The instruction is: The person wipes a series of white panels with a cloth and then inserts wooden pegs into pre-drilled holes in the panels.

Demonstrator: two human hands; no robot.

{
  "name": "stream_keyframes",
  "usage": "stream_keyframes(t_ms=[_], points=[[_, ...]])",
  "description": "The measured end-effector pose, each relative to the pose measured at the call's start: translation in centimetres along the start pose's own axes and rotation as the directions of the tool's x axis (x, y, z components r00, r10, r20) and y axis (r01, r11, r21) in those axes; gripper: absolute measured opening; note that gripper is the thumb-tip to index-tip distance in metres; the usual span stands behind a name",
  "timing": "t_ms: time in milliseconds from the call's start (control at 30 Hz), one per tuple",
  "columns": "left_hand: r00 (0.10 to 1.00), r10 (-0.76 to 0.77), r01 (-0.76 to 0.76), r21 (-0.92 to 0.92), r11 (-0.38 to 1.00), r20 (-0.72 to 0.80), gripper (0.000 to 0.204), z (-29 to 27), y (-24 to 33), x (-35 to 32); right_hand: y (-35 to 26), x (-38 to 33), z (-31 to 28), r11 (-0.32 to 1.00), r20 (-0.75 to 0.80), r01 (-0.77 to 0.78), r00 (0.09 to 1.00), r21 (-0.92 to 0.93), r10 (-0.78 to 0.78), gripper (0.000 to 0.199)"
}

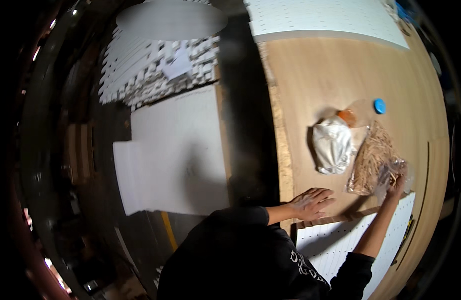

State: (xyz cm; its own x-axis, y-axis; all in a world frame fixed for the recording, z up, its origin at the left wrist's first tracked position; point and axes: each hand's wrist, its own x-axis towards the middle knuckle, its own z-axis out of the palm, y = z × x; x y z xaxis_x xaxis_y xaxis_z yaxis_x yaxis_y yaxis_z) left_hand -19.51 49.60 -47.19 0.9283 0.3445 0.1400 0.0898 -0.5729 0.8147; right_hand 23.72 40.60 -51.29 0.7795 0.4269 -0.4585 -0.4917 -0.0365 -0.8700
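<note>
Reaching into a clear bag of wooden dowels (373, 160) at the right of the plywood table (330, 75), the right hand (396, 185) pinches its near end; the left hand (310, 202) lies spread flat, near a white perforated panel (335, 240); a crumpled white bag (333, 145) sits just left; drawing pegs out slowly should avoid spilling.

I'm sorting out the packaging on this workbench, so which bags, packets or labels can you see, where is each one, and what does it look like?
Clear plastic bag of wooden dowels: right side of the wooden bench, long and tan, its near end under the right hand.
Crumpled white bag: just left of the dowel bag, rounded, glossy white-grey.
Clear bottle: behind both bags, lying down, orange inside, blue cap.
No labels, signs or screens can be made out.
</note>
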Motion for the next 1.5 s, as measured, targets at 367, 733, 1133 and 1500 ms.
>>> stream_keyframes(t_ms=[367,733,1133,1500], points=[[0.990,-0.005,0.005,-0.006,1.000,-0.140,0.048,0.7,-0.6,-1.3,-2.0,-1.5,5.3,0.919,-0.017,-0.263,0.963,-0.293,0.270,0.028],[0.998,0.035,-0.028,0.136,0.990,-0.050,0.047,2.0,-1.2,0.3,3.7,-9.7,-0.4,0.706,0.465,-0.268,0.880,0.656,-0.098,0.028],[0.993,0.098,-0.051,-0.479,0.876,0.073,0.035,3.8,11.5,-0.7,9.8,-38.7,2.0,0.351,0.171,-0.158,0.985,0.923,-0.006,0.021],[0.806,0.079,0.120,-0.292,0.949,0.587,0.014,17.4,24.1,-6.4,14.0,-53.0,-12.3,0.444,-0.097,0.049,0.992,0.895,0.086,0.018]])
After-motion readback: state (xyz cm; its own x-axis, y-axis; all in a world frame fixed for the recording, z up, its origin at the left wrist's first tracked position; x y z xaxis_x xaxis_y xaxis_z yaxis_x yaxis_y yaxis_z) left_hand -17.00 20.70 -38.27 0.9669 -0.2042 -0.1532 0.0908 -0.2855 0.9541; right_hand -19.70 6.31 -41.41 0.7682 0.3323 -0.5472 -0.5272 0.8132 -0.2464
